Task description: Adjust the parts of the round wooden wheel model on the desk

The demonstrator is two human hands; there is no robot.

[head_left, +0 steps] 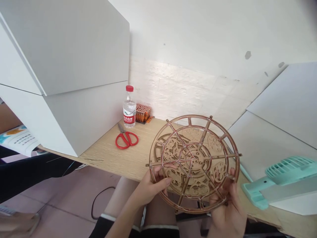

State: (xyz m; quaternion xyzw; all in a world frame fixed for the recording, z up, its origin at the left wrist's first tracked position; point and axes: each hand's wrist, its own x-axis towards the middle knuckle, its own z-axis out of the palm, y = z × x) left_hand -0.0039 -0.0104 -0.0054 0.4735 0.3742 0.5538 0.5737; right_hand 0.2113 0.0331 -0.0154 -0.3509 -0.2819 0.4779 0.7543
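A round, bronze-coloured openwork frame (205,135) with concentric rings, spokes and small lugs on its rim is held tilted over the table's front edge. My left hand (155,185) grips its lower left side, thumb in front and fingers partly hidden behind the rim. On the lower right, my right hand (229,198) is closed round the rim, with some fingers behind it. Flat ornamental cut-out pieces (173,150) show through the frame; whether they belong to it or lie behind it, I cannot tell.
Red-handled scissors (126,139) lie on the wooden table (104,155), near a water bottle (129,109) and a block of orange batteries (143,113). A mint-green fan (279,178) lies at the right. White panels (81,49) stand left and right (287,138). A person's leg (32,172) shows at far left.
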